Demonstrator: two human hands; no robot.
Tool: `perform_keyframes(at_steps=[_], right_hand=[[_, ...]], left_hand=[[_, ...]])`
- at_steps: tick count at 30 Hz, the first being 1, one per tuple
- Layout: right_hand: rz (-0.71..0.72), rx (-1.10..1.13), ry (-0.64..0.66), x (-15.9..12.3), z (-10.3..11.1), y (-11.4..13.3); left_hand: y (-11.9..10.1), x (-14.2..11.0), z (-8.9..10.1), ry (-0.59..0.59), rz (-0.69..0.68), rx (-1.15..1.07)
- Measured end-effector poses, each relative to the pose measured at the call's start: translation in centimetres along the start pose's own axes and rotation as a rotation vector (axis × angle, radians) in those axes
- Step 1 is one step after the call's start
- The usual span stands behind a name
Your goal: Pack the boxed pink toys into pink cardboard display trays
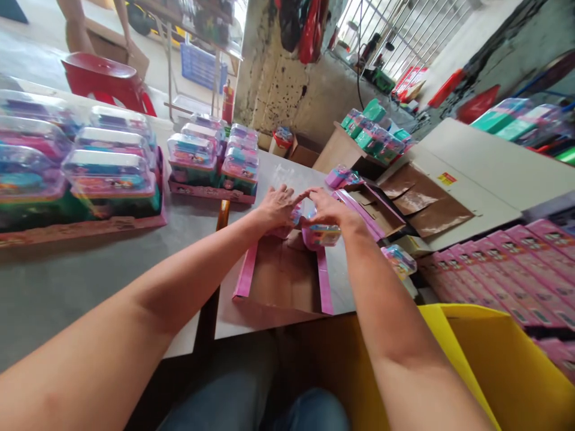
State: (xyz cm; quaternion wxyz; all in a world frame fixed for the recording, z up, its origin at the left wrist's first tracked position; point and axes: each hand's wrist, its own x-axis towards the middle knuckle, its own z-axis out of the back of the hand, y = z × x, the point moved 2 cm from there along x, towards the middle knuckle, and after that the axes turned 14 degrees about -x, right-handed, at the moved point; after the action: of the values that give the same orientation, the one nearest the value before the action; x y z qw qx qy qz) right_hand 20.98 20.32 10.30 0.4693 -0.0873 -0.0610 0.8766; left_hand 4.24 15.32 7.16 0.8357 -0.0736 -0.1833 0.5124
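An open pink cardboard display tray [245, 272] with a bare brown bottom lies on the table before me. Over its far end, my left hand [281, 209] and my right hand [327, 209] are close together, their fingertips nearly meeting. My right hand grips a small toy package [324, 235] with a clear plastic top and a pink and colourful lower part. Beneath my left hand is a similar package [284, 229], mostly hidden by the fingers. Both packages stand at the tray's far end.
Filled trays of clear-topped packages [112, 173] stand at left, with another filled tray [238, 161] behind. Right of my hands lie a second pink tray [366, 209] and loose packages [399, 261]. A yellow bin [449, 341] and stacked pink boxes [507, 269] flank my right arm.
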Motion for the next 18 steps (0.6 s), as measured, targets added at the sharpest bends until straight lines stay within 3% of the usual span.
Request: perform_keyframes(at_steps=[5, 9, 12, 18], right_hand=[[-0.082, -0.11, 0.062, -3.6, 0.0, -2.1], [-0.125, 0.076, -0.153, -5.1, -0.2, -3.9], [-0.18, 0.324, -0.308, -6.4, -1.5, -5.5], [-0.171, 0.61, -0.389, -8.0, -4.9, -7.7]], left_hand=[[0.3, 0.5, -0.1, 0.042, 0.007, 0.035], [0.5, 0.3, -0.1, 0.005, 0.003, 0.012], [0.6, 0.1, 0.2, 0.01, 0.017, 0.01], [0.4, 0.1, 0.6, 0.028, 0.033, 0.016]])
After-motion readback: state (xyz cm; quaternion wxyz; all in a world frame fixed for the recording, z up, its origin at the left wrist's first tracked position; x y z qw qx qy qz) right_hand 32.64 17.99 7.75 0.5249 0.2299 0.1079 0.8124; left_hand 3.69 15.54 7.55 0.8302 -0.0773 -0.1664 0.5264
